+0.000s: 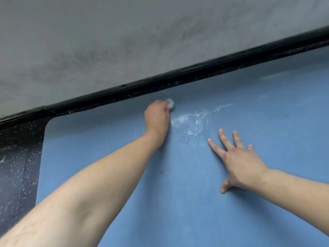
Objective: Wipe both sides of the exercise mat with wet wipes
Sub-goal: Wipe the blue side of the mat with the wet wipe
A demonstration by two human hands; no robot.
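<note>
A blue exercise mat (178, 202) lies flat on the floor and fills most of the view. My left hand (157, 118) reaches to the mat's far edge and grips a crumpled white wet wipe (170, 103), pressing it onto the mat. A wet, shiny streak (192, 123) runs to the right of that hand. My right hand (236, 161) rests flat on the mat with its fingers spread, nearer to me and to the right.
Black speckled rubber flooring (17, 166) shows to the left of the mat and in a strip beyond its far edge. A black baseboard (195, 68) runs diagonally under a grey wall (106, 32) just past the mat.
</note>
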